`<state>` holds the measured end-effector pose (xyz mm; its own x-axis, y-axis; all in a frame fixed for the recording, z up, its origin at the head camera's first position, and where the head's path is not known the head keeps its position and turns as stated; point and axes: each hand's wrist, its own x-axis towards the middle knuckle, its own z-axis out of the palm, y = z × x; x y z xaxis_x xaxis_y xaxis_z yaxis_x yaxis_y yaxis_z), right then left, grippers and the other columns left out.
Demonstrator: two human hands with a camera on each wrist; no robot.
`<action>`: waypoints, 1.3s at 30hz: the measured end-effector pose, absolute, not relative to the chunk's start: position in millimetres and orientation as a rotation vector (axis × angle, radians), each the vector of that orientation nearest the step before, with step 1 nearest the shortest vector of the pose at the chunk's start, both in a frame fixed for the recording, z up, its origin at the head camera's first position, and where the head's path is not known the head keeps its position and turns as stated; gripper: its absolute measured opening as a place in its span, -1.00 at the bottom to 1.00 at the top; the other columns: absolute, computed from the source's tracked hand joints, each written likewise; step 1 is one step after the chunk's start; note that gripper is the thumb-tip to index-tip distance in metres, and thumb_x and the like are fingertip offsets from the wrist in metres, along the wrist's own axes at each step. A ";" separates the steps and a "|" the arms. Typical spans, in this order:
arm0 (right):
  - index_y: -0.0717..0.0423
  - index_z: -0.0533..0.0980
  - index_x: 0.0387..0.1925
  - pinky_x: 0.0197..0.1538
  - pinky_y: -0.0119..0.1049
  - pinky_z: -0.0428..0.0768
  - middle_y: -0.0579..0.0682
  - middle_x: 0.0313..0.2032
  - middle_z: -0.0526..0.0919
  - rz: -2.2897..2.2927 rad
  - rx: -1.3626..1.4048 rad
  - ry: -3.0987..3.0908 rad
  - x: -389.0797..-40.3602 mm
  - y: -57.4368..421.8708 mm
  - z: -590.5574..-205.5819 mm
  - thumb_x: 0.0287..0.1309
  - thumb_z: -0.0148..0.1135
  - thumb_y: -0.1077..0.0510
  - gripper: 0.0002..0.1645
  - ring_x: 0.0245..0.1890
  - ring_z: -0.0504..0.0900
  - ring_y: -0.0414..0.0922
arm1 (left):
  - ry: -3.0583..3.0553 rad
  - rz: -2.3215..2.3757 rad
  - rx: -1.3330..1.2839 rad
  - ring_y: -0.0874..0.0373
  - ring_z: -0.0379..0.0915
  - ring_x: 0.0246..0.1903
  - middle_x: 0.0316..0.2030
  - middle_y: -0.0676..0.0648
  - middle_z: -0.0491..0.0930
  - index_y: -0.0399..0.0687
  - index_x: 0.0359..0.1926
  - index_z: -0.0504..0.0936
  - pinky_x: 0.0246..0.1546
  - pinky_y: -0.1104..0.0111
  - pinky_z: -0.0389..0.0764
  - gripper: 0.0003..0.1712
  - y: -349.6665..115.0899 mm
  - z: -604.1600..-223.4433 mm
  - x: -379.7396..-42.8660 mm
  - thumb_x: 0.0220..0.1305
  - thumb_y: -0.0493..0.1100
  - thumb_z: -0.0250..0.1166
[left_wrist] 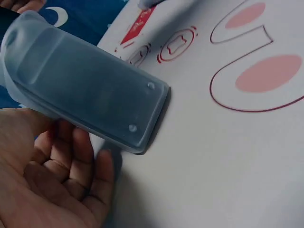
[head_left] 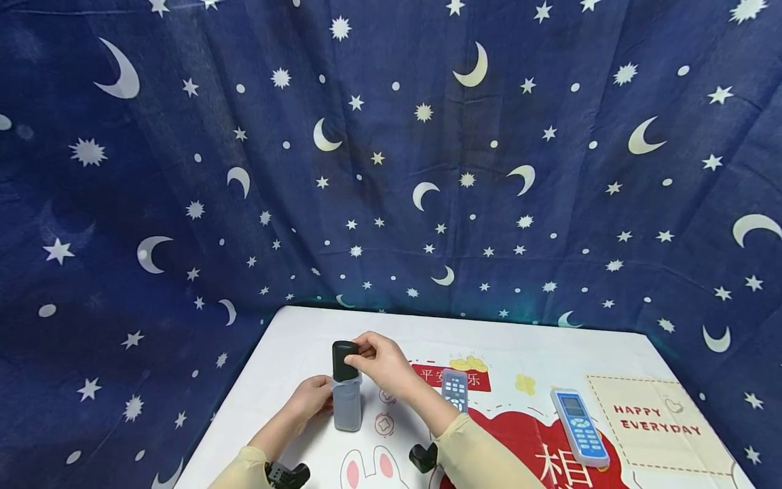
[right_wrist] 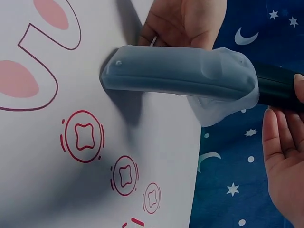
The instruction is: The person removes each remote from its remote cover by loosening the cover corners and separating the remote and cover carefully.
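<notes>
A black remote control (head_left: 344,360) stands upright, its lower part inside a translucent silicone cover (head_left: 347,409) on the left half of the table. My right hand (head_left: 386,367) pinches the remote's exposed top between thumb and fingers. From the left side, my left hand (head_left: 309,399) grips the cover near its open end. In the left wrist view, the cover's flat back (left_wrist: 95,80) shows small bumps near its bottom end, with curled fingers (left_wrist: 80,156) beside it. The right wrist view shows the cover's rim (right_wrist: 247,76) flaring loosely around the black remote.
A grey remote in a clear cover (head_left: 455,388) lies just beyond my right forearm. Farther right is a white and blue remote (head_left: 579,426), also covered. The printed white tablecloth (head_left: 519,333) ends at a dark blue star-patterned curtain (head_left: 391,170).
</notes>
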<state>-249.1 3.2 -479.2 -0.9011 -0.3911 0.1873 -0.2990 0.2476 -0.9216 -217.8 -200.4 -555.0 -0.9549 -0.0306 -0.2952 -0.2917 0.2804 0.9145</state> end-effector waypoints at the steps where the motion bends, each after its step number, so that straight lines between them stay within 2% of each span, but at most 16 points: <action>1: 0.03 0.63 -0.09 -0.15 -0.36 0.63 -0.17 -0.27 0.67 -1.746 -0.669 2.418 -249.8 3.1 -478.9 0.25 0.44 0.10 -0.77 -0.26 0.61 -0.20 | 2.314 1.749 -0.309 0.12 0.51 -0.41 -0.42 -0.05 0.58 -0.25 -0.19 0.64 -0.32 0.27 0.65 -0.79 -201.8 -555.6 -217.0 0.46 -0.18 0.15; 6: 0.05 0.62 -0.07 -0.18 -0.36 0.63 -0.16 -0.30 0.65 -1.704 -0.671 2.452 -252.5 3.7 -475.1 0.24 0.45 0.10 -0.74 -0.28 0.60 -0.21 | 2.359 1.842 -0.317 0.06 0.58 -0.33 -0.28 -0.13 0.65 -0.38 0.05 0.61 -0.26 0.21 0.68 -0.66 -210.5 -549.3 -212.2 0.51 -0.14 0.16; 9: 0.05 0.62 0.09 -0.22 -0.36 0.61 -0.16 -0.31 0.63 -1.652 -0.689 2.494 -256.2 4.9 -471.8 0.23 0.46 0.09 -0.59 -0.30 0.59 -0.23 | 2.495 1.856 -0.282 0.01 0.60 -0.25 -0.17 -0.22 0.66 -0.40 0.09 0.60 -0.23 0.21 0.67 -0.67 -215.5 -540.4 -209.4 0.51 -0.20 0.17; 12: 0.04 0.58 0.25 -0.22 -0.36 0.59 -0.15 -0.31 0.60 -1.579 -0.715 2.537 -261.6 6.4 -468.3 0.22 0.45 0.06 -0.43 -0.30 0.57 -0.23 | 2.667 1.817 -0.224 0.03 0.60 -0.19 -0.10 -0.22 0.67 -0.32 0.09 0.63 -0.19 0.28 0.64 -0.72 -218.8 -532.1 -206.9 0.48 -0.25 0.20; 15: 0.04 0.55 0.32 -0.21 -0.32 0.56 -0.11 -0.28 0.59 -1.525 -0.729 2.550 -266.6 7.8 -464.8 0.23 0.42 0.06 -0.38 -0.27 0.53 -0.18 | 2.837 1.755 -0.141 0.12 0.58 -0.17 -0.09 -0.11 0.69 -0.18 0.05 0.68 -0.15 0.34 0.59 -0.77 -219.3 -526.2 -204.0 0.45 -0.24 0.25; 20: 0.04 0.59 0.27 -0.25 -0.31 0.59 -0.03 -0.12 0.58 -1.513 -0.675 2.514 -272.7 9.4 -465.2 0.26 0.35 0.08 -0.46 -0.26 0.51 -0.14 | 3.054 1.692 0.057 0.20 0.58 -0.17 -0.15 0.06 0.67 -0.04 -0.02 0.72 -0.11 0.33 0.60 -0.82 -211.5 -521.6 -197.0 0.40 -0.27 0.31; 25: 0.11 0.61 0.15 -0.30 -0.28 0.68 0.03 -0.02 0.61 -1.607 -0.604 2.447 -274.4 9.1 -468.7 0.25 0.36 0.10 -0.56 -0.35 0.59 -0.14 | 3.340 1.407 0.388 0.26 0.54 -0.13 -0.13 0.21 0.59 0.08 -0.07 0.74 -0.13 0.25 0.63 -0.73 -198.6 -520.8 -192.4 0.23 -0.29 0.47; 28: 0.16 0.59 0.11 -0.26 -0.15 0.72 0.03 -0.04 0.65 -1.663 -0.572 2.403 -274.5 7.6 -470.7 0.24 0.38 0.08 -0.56 -0.37 0.62 -0.14 | 3.491 1.180 0.638 0.24 0.50 -0.08 -0.11 0.22 0.56 0.16 -0.10 0.75 -0.16 0.22 0.61 -0.67 -191.7 -520.8 -192.4 0.13 -0.26 0.54; 32: 0.23 0.55 0.10 -0.20 -0.02 0.72 0.03 -0.15 0.66 -1.704 -0.542 2.355 -273.8 4.4 -473.8 0.24 0.41 0.03 -0.50 -0.36 0.64 -0.14 | 3.564 0.966 0.930 0.18 0.49 -0.08 -0.12 0.17 0.55 0.19 -0.16 0.76 -0.14 0.22 0.57 -0.69 -187.1 -522.2 -195.3 0.09 -0.25 0.56; 39: 0.21 0.50 0.03 -0.29 -0.26 0.65 0.03 -0.23 0.61 -1.700 -0.427 2.371 -272.3 1.9 -480.4 0.16 0.50 -0.08 -0.40 -0.35 0.62 -0.11 | 3.612 0.828 1.124 0.14 0.51 -0.15 -0.17 0.14 0.56 0.17 -0.18 0.75 -0.16 0.20 0.54 -0.67 -190.2 -526.5 -197.5 0.04 -0.29 0.56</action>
